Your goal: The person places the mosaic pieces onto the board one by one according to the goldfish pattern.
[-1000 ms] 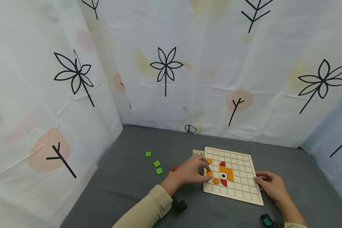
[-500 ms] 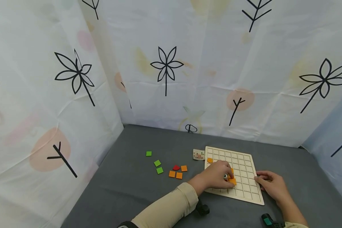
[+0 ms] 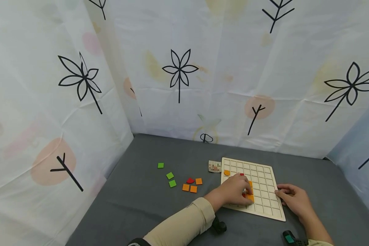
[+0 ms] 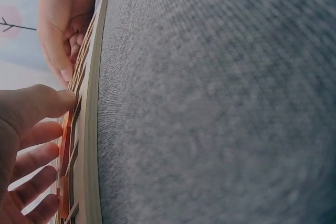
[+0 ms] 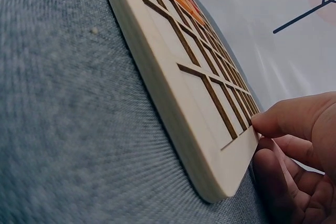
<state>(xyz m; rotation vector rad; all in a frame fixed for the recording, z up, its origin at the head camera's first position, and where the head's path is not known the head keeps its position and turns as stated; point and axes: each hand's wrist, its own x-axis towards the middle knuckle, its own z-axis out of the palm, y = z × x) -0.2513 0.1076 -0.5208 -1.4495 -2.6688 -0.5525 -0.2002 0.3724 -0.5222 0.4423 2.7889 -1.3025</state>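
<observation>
A: What are the fingers doing?

B: The left hand (image 3: 232, 192) has thumb and forefinger at opposite sides of an orange tile (image 3: 250, 198), pinching it lightly, I'd say. The other fingers bend loosely, a little apart.

A: Where is that tile?

B: On the grid board (image 3: 265, 203), near its middle, close to a red piece (image 3: 244, 195) half hidden by the hand. Whether it lies flush in its cell I can't tell.

A: How would it handle?

B: Light, thin and stiff, probably smooth enough to skid — so take it by two opposite edges, not the flat face.

A: And the other hand?

B: The right hand (image 3: 295, 199) grips the board's right edge, thumb on top, fingers curled below. The board looks rigid and fairly light; the rim is the sensible hold, away from the cells.

A: Further out?

B: An orange disc (image 3: 227, 173) sits near the board's far left corner, a pattern card (image 3: 214, 166) just beside that. Left of them, loose on the grey cloth (image 3: 135, 191) — orange squares (image 3: 186, 187), a red wedge (image 3: 190, 180) and green squares (image 3: 172, 183).
</observation>
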